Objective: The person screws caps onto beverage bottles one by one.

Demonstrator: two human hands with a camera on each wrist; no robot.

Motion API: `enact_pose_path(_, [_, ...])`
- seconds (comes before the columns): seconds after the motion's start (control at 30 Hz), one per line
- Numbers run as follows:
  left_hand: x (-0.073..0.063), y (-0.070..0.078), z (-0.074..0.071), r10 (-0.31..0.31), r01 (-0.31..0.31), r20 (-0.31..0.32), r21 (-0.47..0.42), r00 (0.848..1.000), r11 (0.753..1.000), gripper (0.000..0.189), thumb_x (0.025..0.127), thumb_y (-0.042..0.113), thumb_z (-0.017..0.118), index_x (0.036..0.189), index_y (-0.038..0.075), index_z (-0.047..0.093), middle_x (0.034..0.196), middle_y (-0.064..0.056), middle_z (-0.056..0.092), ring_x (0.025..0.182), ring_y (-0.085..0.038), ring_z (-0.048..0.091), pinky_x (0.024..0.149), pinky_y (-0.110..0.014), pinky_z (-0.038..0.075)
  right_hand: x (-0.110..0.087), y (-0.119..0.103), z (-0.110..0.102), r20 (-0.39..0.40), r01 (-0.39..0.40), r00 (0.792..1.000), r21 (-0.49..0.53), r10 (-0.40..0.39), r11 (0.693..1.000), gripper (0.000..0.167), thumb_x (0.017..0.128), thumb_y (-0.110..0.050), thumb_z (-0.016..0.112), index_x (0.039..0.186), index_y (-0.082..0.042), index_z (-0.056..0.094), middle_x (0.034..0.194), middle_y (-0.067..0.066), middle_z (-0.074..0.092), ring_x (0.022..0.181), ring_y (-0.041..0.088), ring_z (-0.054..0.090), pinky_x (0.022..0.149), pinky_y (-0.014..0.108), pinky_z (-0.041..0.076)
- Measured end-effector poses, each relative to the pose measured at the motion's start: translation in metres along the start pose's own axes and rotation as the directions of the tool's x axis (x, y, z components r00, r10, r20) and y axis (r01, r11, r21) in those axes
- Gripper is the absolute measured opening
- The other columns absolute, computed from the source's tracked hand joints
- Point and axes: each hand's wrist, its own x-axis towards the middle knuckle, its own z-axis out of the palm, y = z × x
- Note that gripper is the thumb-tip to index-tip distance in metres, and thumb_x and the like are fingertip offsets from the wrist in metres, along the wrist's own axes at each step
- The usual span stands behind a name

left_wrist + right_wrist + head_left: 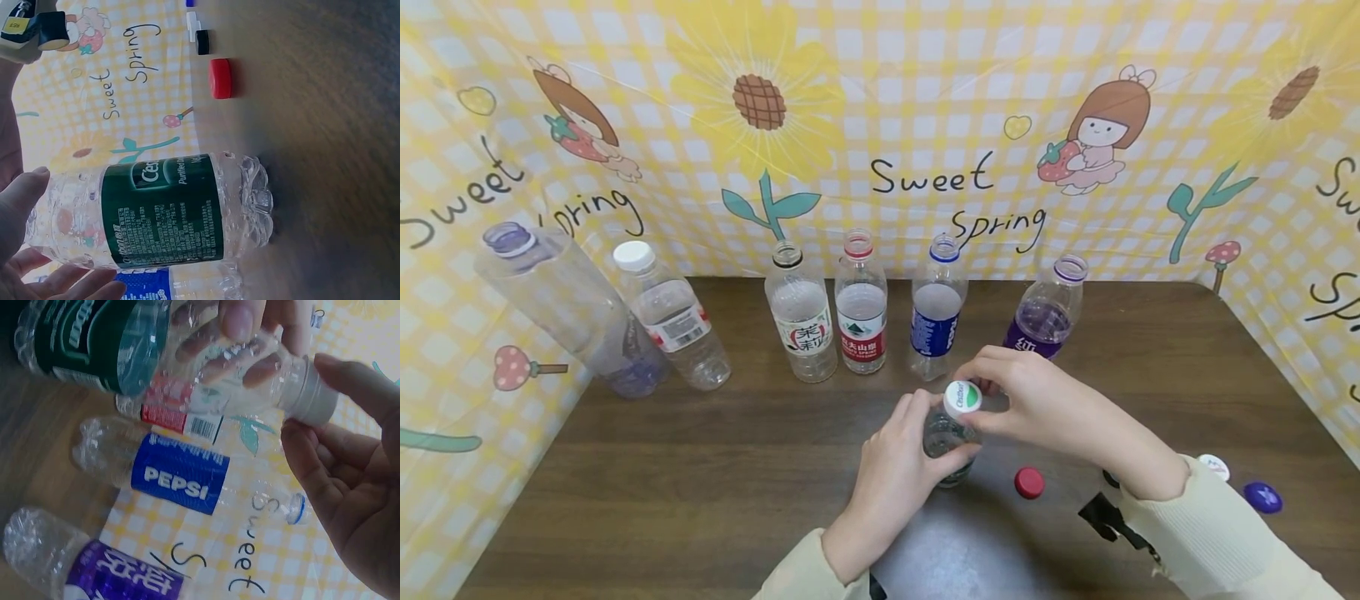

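Note:
A clear plastic bottle with a green label [164, 212] stands upright near the table's front. My left hand [895, 454] grips its upper body, thumb on one side and fingers round the other. On the bottle's neck sits a white cap [962, 398] with a green mark, which my right hand [1037, 392] pinches between thumb and fingers. The right wrist view shows that cap [317, 394] between the thumb and fingertips. Just right of the bottle, a red cap [1029, 482] lies on the table.
Behind my hands stand uncapped bottles: a jasmine-label one [802, 325], a red-label one [861, 312], a blue Pepsi one [937, 317] and a purple-label one [1043, 312]. A white-capped bottle [673, 321] and a large bottle [580, 308] are at left. White [1214, 467] and purple [1263, 497] caps lie right.

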Motion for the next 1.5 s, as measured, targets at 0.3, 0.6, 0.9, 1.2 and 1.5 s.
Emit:
enact_pose_path(0.3, [-0.001,0.002,0.001,-0.014,0.015,-0.026,0.028,1.0,0.999,0.045,0.074,0.041,0.08,0.102,0.015,0.055,0.092,-0.001,0.06,0.074,-0.018,0.066,0.051,-0.028,0.044,-0.003,-0.002,0.007,-0.089,-0.051,0.995,0.032,0.053,0.998,0.023,0.076,-0.013,0.079,0.096,-0.008,0.07,0.088,-0.001,0.066,0.077,0.006,0.058,0.068,0.021,0.053])
enact_pose_path(0.6, [0.0,0.003,0.001,-0.035,0.035,-0.008,0.006,0.999,0.999,0.044,0.075,0.042,0.079,0.103,0.017,0.055,0.094,-0.001,0.061,0.077,-0.018,0.066,0.054,-0.027,0.046,-0.003,-0.003,0.011,-0.145,-0.063,0.987,0.049,0.07,0.997,0.027,0.073,-0.013,0.082,0.095,-0.006,0.07,0.087,0.0,0.066,0.077,0.007,0.059,0.066,0.021,0.053])
enact_pose_path(0.9, [-0.001,0.003,0.002,-0.037,0.036,-0.017,-0.016,0.999,0.999,0.046,0.076,0.04,0.079,0.108,0.016,0.057,0.098,-0.002,0.062,0.085,-0.019,0.068,0.061,-0.032,0.051,-0.008,-0.002,0.009,-0.125,-0.049,0.991,0.029,0.052,0.998,0.038,0.074,-0.017,0.081,0.108,-0.006,0.068,0.095,0.001,0.066,0.083,0.01,0.061,0.072,0.027,0.055])
enact_pose_path(1.2, [-0.003,0.003,-0.004,-0.069,0.068,-0.005,-0.03,0.998,0.997,0.054,0.077,0.036,0.079,0.119,0.012,0.055,0.11,-0.006,0.065,0.092,-0.022,0.069,0.071,-0.036,0.056,-0.031,0.006,0.011,-0.193,-0.085,0.978,-0.021,0.08,0.996,0.053,0.072,-0.017,0.082,0.12,-0.004,0.062,0.104,0.005,0.067,0.092,0.019,0.066,0.078,0.036,0.056])
enact_pose_path(1.5, [-0.002,-0.007,-0.023,-0.108,0.107,-0.09,-0.014,0.99,0.994,0.055,0.077,0.038,0.078,0.119,0.01,0.056,0.111,-0.007,0.066,0.093,-0.024,0.068,0.075,-0.04,0.056,-0.07,0.042,0.026,-0.301,-0.255,0.93,-0.11,0.212,0.961,0.043,0.072,-0.016,0.081,0.112,-0.007,0.067,0.098,0.003,0.068,0.085,0.021,0.065,0.071,0.038,0.054])
